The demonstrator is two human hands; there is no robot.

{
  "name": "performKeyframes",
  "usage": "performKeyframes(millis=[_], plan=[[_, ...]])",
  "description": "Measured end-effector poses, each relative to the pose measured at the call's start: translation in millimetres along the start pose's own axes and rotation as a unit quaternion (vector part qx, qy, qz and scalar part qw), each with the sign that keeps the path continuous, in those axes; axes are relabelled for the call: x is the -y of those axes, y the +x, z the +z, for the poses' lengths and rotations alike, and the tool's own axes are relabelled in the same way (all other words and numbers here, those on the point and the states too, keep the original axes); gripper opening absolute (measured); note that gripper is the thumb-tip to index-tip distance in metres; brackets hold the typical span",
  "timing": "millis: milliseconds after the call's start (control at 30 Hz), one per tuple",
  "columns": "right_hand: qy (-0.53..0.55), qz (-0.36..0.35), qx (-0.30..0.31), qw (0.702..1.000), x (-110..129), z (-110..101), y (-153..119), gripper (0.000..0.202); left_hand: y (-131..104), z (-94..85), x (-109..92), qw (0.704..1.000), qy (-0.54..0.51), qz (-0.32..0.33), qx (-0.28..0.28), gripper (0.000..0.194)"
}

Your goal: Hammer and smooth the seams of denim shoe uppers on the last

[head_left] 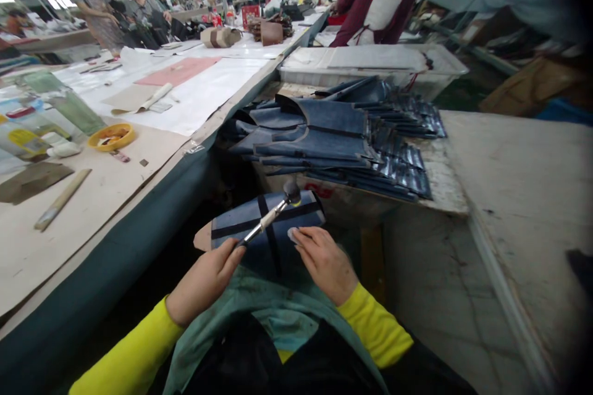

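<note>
A hammer-like tool [267,218] with a pale handle section and a dark round head slants up to the right. My left hand [207,279] is closed on its lower end. Below the tool, a blue piece [241,217] with crossed black strips and a pinkish left tip lies over the lap. My right hand [326,262] is at the right of this piece, thumb and fingers pinched on a small whitish thing [293,234]. Just beyond, blue pieces with black strips [319,129] are stacked in overlapping layers.
On the left table [185,117] are a yellow dish [111,137], bottles [65,102] and a flat wooden stick [62,200]. A white bin [370,65] stands behind the stack. A bare board [523,197] is at right. Other people are farther back, one in dark red.
</note>
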State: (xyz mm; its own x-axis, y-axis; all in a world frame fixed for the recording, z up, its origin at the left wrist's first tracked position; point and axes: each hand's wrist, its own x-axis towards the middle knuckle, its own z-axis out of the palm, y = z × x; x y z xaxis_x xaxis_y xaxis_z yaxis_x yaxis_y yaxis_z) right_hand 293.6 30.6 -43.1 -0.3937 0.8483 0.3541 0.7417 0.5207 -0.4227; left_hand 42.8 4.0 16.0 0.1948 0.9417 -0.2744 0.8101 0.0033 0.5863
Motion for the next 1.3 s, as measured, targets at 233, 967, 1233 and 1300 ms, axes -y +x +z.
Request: performKeyframes(millis=[233, 967, 1233, 1300], plan=[[0.003, 0.000, 0.011, 1.000, -1.3, 0.2, 4.3, 0.031, 34.9, 8.8, -24.9, 0.996, 0.078, 0.043, 0.031, 0.038], [0.011, -0.042, -0.006, 0.999, -11.2, 1.9, 9.8, 0.030, -44.0, -16.4, 21.4, 0.993, -0.061, -0.078, -0.068, 0.033], [0.006, -0.064, -0.014, 0.998, -16.6, 9.4, 9.5, 0.031, -25.6, -43.1, 68.2, 0.989, 0.043, -0.110, -0.092, 0.038], [0.009, -0.054, -0.016, 0.998, -22.3, 8.4, 12.3, 0.035, -19.1, -73.9, 85.7, 0.974, 0.099, -0.150, -0.141, 0.042]])
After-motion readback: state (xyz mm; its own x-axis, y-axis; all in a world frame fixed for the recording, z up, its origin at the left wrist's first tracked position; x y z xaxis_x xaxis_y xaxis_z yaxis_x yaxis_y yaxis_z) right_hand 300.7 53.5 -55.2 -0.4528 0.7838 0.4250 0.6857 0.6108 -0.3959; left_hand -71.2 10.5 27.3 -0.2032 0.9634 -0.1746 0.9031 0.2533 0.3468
